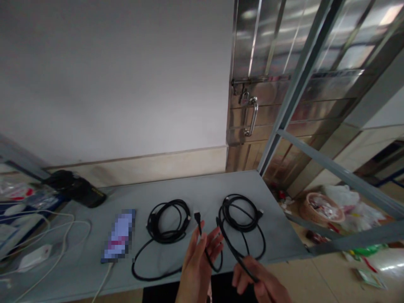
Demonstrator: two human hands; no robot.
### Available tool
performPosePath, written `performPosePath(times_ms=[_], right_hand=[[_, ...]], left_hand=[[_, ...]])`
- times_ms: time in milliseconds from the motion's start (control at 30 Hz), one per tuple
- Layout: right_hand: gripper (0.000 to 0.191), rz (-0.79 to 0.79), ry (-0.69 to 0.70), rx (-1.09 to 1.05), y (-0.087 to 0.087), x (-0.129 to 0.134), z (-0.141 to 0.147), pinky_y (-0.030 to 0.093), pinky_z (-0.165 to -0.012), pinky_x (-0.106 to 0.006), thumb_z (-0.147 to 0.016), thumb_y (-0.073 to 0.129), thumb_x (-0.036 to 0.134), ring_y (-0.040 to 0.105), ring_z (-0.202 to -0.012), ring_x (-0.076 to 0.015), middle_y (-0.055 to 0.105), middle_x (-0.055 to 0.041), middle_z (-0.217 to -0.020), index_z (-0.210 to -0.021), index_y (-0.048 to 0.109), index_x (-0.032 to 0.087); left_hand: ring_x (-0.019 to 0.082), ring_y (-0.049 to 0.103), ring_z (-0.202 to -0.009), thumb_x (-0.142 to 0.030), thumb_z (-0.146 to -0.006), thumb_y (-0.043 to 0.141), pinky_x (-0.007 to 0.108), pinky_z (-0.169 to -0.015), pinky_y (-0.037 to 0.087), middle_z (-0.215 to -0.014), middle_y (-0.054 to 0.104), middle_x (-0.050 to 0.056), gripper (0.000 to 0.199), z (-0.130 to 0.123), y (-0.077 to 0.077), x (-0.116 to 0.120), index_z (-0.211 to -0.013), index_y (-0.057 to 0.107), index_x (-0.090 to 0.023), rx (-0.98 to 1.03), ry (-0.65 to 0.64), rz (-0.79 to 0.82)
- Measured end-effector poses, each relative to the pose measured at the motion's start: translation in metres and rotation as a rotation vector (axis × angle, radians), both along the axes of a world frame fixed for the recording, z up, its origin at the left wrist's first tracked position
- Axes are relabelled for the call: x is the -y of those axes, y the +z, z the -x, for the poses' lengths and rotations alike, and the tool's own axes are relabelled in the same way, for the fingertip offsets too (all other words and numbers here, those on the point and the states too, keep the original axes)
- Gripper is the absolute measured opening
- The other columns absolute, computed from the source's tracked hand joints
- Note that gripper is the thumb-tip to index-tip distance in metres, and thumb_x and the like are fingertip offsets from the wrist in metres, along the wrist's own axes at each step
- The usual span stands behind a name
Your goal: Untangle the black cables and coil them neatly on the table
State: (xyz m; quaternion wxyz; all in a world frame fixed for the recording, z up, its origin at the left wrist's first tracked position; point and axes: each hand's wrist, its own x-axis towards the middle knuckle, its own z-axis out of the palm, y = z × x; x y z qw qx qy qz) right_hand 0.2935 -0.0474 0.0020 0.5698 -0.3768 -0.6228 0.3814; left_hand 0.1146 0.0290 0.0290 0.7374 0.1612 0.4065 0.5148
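Two coils of black cable lie on the grey table, the left coil (pixel 168 221) and the right coil (pixel 240 213). My left hand (pixel 200 256) is at the table's front edge, its fingers closed on a black cable whose plug (pixel 197 216) points up above the fingertips. From the left coil a loop of cable runs along the table toward this hand. To the right, my right hand (pixel 260 280) pinches a black cable section (pixel 232 248) that slants up toward the right coil.
A phone (pixel 119 235) with a white cable lies left of the coils. Behind it is a black bottle (pixel 77 189) on its side. A white adapter (pixel 35 257) and white cables are at far left. A metal frame post (pixel 296 84) rises at the table's right end.
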Motion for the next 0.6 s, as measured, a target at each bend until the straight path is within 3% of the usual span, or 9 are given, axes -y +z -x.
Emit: performPosePath(times_ms=[133, 233, 400, 533, 600], right_hand=[[0.046, -0.028, 0.001, 0.133, -0.023, -0.001, -0.002, 0.061, -0.077, -0.025, -0.122, 0.031, 0.058, 0.072, -0.078, -0.0156, 0.069, -0.0080, -0.108, -0.125, 0.066, 0.027], [0.032, -0.041, -0.024, 0.347, -0.031, 0.001, -0.010, 0.061, -0.082, -0.022, -0.123, 0.038, 0.045, 0.073, -0.084, -0.0136, 0.066, -0.0081, -0.118, -0.122, 0.065, 0.027], [0.031, -0.127, -0.179, 0.630, -0.027, -0.001, -0.006, 0.064, -0.080, -0.024, -0.121, 0.041, 0.035, 0.072, -0.087, -0.0169, 0.067, -0.0071, -0.111, -0.110, 0.068, 0.026], [0.025, -0.127, -0.300, 0.596, -0.022, 0.001, 0.007, 0.065, -0.080, -0.025, -0.119, 0.044, 0.032, 0.074, -0.086, -0.0183, 0.068, -0.0051, -0.100, -0.106, 0.065, 0.027], [0.019, -0.125, -0.444, 0.573, -0.021, 0.004, 0.012, 0.066, -0.082, -0.029, -0.118, 0.050, 0.034, 0.076, -0.091, -0.0217, 0.070, -0.0079, -0.105, -0.110, 0.066, 0.027]], left_hand=[[0.033, 0.079, -0.124, -0.053, -0.085, 0.097, 0.041, -0.103, 0.063, -0.127, 0.085, 0.015, 0.057, 0.008, 0.003, 0.003, -0.133, 0.083, -0.025, 0.031, -0.073, 0.035], [0.036, 0.078, -0.123, -0.056, -0.078, 0.101, 0.041, -0.103, 0.062, -0.118, 0.086, 0.015, 0.054, 0.008, 0.004, 0.005, -0.117, 0.088, -0.022, 0.020, -0.062, 0.058], [0.031, 0.080, -0.101, -0.058, -0.063, 0.110, 0.041, -0.099, 0.062, -0.099, 0.083, 0.010, 0.067, 0.000, 0.009, 0.005, -0.114, 0.089, -0.018, 0.003, -0.019, 0.077], [0.023, 0.074, -0.087, -0.059, -0.068, 0.108, 0.034, -0.085, 0.058, -0.088, 0.072, 0.004, 0.065, -0.002, 0.020, 0.002, -0.115, 0.088, -0.018, 0.019, -0.050, 0.017], [0.019, 0.069, -0.080, -0.058, -0.073, 0.106, 0.031, -0.079, 0.055, -0.084, 0.066, 0.002, 0.059, -0.004, 0.026, 0.000, -0.111, 0.087, -0.017, 0.027, -0.063, -0.017]])
